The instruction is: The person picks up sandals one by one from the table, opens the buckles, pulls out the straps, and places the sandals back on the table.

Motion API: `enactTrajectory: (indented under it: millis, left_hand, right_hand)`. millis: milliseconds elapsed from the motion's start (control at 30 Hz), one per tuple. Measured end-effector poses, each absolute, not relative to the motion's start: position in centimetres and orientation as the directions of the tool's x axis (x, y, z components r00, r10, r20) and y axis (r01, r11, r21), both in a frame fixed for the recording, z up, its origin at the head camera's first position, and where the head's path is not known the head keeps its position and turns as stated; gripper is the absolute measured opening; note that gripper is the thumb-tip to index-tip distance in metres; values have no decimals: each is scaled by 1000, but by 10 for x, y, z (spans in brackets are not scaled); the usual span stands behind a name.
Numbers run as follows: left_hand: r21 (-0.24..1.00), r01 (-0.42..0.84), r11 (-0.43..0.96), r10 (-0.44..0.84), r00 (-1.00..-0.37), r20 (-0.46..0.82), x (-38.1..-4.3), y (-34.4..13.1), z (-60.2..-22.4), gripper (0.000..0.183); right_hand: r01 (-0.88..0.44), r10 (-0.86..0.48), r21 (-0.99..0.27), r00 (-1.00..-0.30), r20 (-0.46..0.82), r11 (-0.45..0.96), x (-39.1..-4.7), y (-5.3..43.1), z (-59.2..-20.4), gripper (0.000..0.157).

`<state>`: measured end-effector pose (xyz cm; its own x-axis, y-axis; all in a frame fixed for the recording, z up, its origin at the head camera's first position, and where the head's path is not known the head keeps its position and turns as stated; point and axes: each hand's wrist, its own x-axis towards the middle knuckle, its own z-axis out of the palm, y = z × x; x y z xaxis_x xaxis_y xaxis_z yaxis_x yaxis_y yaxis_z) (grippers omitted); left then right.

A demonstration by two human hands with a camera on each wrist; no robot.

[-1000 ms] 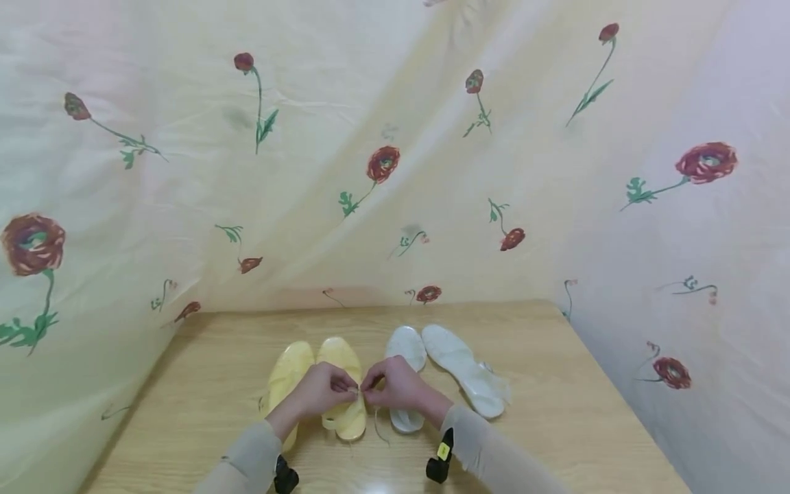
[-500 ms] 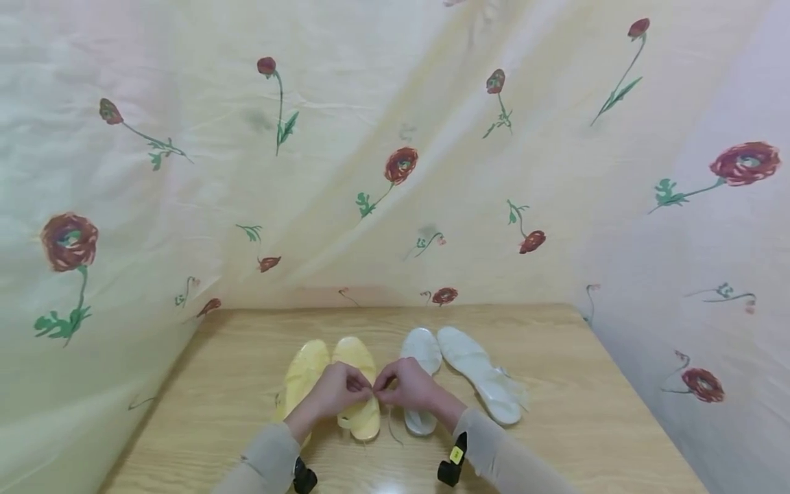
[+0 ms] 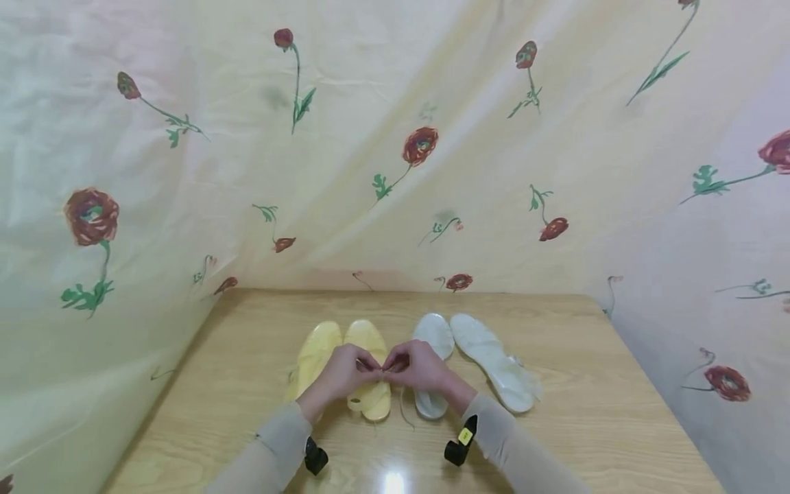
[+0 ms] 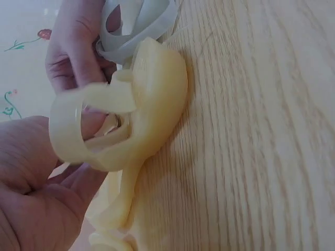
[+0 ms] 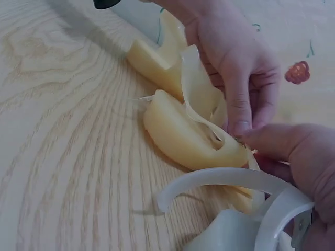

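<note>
In the head view both hands meet over the outer side of the inner yellow sandal [image 3: 365, 336]. My left hand [image 3: 347, 368] pinches its ankle strap [image 4: 68, 125] near a small metal buckle, partly hidden by the strap in the left wrist view. Fingertip to fingertip with it, my right hand [image 3: 422, 366] pinches at the same spot; the exact bit of strap between the fingertips is covered. The sandal's sole rests on the table. In the right wrist view the strap [image 5: 201, 89] stands up in a loop above the sole.
A second yellow sandal [image 3: 322, 339] lies to the left. Two white sandals lie to the right, one white sandal [image 3: 433, 333] partly under my right hand, the other white sandal [image 3: 490, 357] angled outward. The wooden table [image 3: 586, 412] is surrounded by flowered cloth [image 3: 345, 103].
The head view has shifted, so everything sits differently in frame. My fingertips have come slightly closer together at the yellow sandal's strap; the sandals stay put on the table.
</note>
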<state>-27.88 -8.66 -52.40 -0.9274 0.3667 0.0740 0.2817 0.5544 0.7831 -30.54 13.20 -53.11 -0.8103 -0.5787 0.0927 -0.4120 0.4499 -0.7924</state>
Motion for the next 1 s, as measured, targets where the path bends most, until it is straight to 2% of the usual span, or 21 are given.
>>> enactTrajectory:
  millis: [267,500,767,1000]
  left_hand:
    - [801,279,530,417,-908,40,-284,-87,-521,6]
    - [814,268,515,413,-910,38,-283,-92,-522,7]
    - [744,359,564,446,-890,90,-282,-86,-514,11]
    - [742,330,583,414,-907,79,-280,-88,-517,8]
  right_hand:
    - [-369,-573,-778,-819,15,508,-308,132,-526,12]
    - [-412,-600,-757,-799,34,507,-311,133,-526,7]
    - [-418,-614,-751,-789,22,511,-311,136,-524,6]
    - [-430,-620,-743,-784,27,512,-310,135,-525,5]
